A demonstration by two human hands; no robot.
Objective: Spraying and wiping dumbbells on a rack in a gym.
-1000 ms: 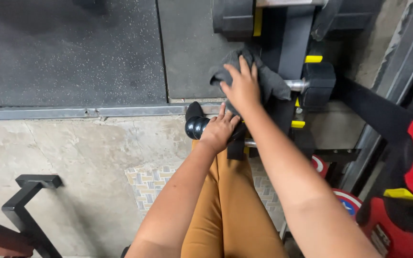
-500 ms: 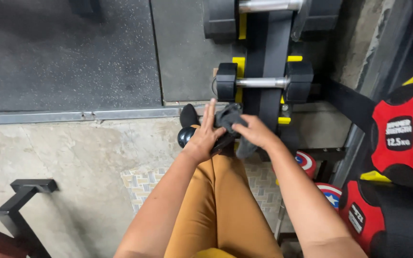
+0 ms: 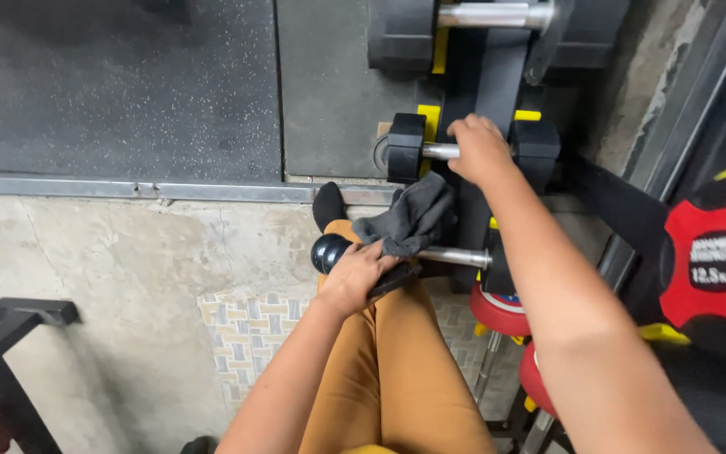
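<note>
Your right hand (image 3: 479, 150) is wrapped over the bright steel handle of the black hex-headed dumbbell (image 3: 472, 151) lying across the black-and-yellow upright rack (image 3: 485, 76), fingers curled shut around the bar between its two heads. Your left hand (image 3: 355, 273) sits lower, fingers pressed down onto the dark grey soft cloth (image 3: 405, 220) where it drapes over a smaller dumbbell with a round black head and steel bar (image 3: 334, 250), just above your knee in the mustard-orange trouser leg (image 3: 397, 370).

The hex dumbbell looks dense and stiff — judged heavy for its bulk, with a smooth metal bar that could slip in a loose palm, so the middle of the handle is the sound place to hold it. The cloth is limp and light; it will bunch and slide unless you pin it against the bar. Red weight plates (image 3: 716, 252) hang to the right of your forearm, near it.
</note>
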